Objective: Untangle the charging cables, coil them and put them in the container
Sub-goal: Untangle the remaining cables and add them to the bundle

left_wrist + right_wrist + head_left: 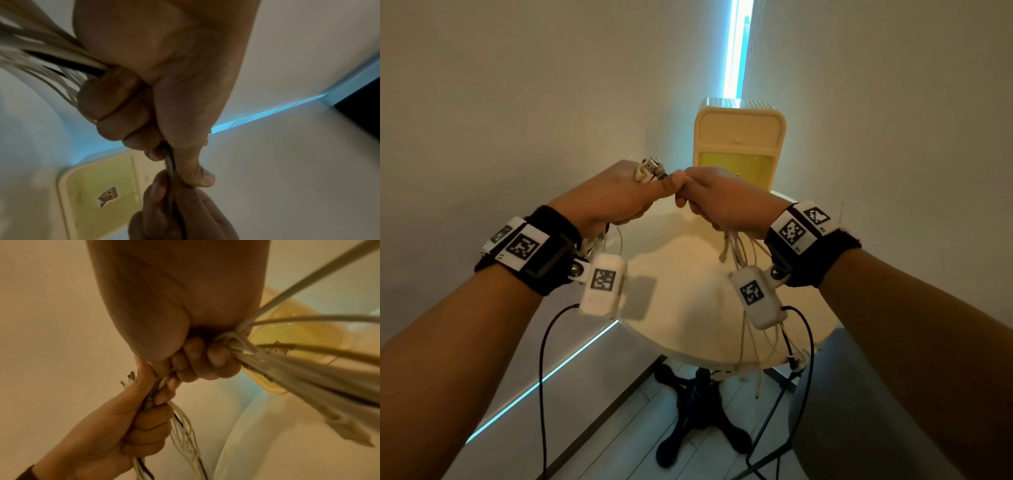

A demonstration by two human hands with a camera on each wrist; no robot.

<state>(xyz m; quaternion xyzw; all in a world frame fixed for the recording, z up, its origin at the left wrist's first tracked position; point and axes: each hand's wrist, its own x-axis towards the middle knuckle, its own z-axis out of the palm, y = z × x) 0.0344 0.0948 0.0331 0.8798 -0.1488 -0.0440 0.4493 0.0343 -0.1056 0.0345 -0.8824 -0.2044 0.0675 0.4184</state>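
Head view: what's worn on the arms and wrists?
Both forearms are bare, no sleeves. Each wrist carries a black band with white tags printed with black square codes. A white pod with the same kind of code hangs under each wrist, and a thin black cable drops from each.

round white table (688, 274) w/ cream container (739, 137) standing at far edge.

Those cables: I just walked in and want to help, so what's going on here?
A person holds a bunch of charging cables up over a small round table. The left hand and right hand grip it side by side, with loose ends hanging below. The yellow container stands behind, with no cables seen in it yet.
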